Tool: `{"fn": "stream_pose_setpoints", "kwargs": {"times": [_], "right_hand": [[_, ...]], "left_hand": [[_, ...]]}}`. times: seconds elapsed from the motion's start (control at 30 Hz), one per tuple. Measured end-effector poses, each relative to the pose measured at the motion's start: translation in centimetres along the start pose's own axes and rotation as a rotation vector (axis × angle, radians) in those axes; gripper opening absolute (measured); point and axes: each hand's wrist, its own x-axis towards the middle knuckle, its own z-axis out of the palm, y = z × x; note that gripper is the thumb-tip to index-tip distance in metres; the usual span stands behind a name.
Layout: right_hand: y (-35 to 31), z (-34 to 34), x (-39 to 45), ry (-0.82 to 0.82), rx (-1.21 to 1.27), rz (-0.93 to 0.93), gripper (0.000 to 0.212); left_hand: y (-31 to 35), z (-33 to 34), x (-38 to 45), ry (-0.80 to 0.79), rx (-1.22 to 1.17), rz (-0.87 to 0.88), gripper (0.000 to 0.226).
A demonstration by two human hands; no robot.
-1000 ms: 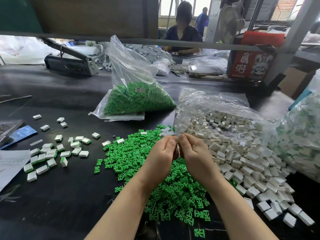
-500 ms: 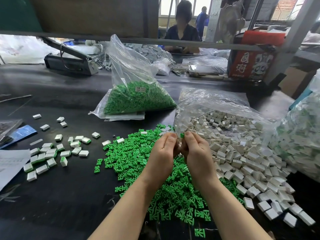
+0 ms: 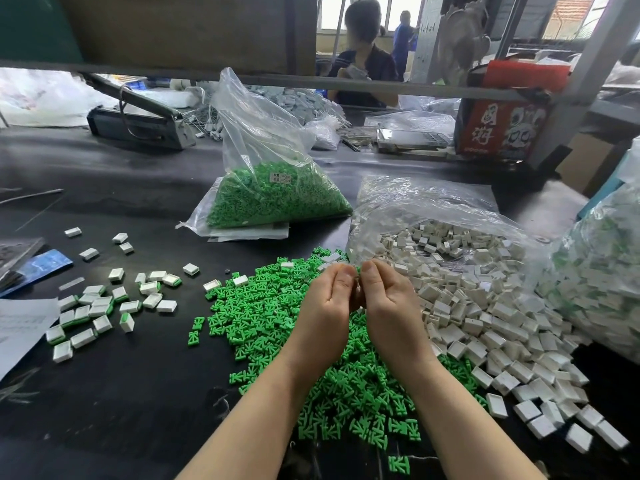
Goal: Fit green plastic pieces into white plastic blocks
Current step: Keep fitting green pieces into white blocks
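My left hand (image 3: 325, 313) and my right hand (image 3: 391, 306) are held together above a heap of loose green plastic pieces (image 3: 263, 317) on the black table. Their fingertips meet around a small piece that the fingers almost wholly hide; a sliver of green shows between the thumbs. To the right lies a heap of white plastic blocks (image 3: 485, 306), spilling from a clear bag. On the left sit several blocks with green pieces fitted in them (image 3: 93, 310).
A clear bag of green pieces (image 3: 273, 199) stands behind the heap. Another bag of fitted blocks (image 3: 602, 282) lies at the right edge. Papers (image 3: 20, 323) lie at the left edge. A person sits across the table behind a metal rail (image 3: 381, 84); a red box (image 3: 502, 126) stands at the back right.
Both hands have stayed pressed together over the green heap, shifting only slightly. The green bit between the fingertips shows less than half a second ago.
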Motion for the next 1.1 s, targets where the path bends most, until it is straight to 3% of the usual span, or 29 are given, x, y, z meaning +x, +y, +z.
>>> {"fn": "stream_pose_setpoints", "kwargs": {"times": [0.37, 0.63, 0.73, 0.83, 1.0, 1.1], "right_hand": [[0.7, -0.8, 0.3, -0.15, 0.003, -0.039, 0.032], [0.6, -1.0, 0.1, -0.216, 0.109, -0.04, 0.034], [0.5, -1.0, -0.2, -0.145, 0.038, -0.085, 0.023], [0.4, -0.8, -0.4, -0.029, 0.133, -0.114, 0.009], [0.3, -0.3, -0.5, 0.104, 0.112, -0.197, 0.013], [0.2, -0.3, -0.5, 0.163, -0.028, -0.286, 0.009]], "left_hand": [[0.2, -0.9, 0.3, -0.067, 0.155, 0.007, 0.038], [0.3, -1.0, 0.2, -0.009, 0.018, -0.029, 0.03], [0.6, -0.9, 0.2, -0.004, -0.017, -0.023, 0.031], [0.6, -0.6, 0.2, 0.014, -0.071, 0.001, 0.03], [0.7, -0.5, 0.2, 0.038, -0.111, 0.005, 0.03], [0.4, -0.3, 0.3, 0.042, -0.146, 0.001, 0.031]]}}
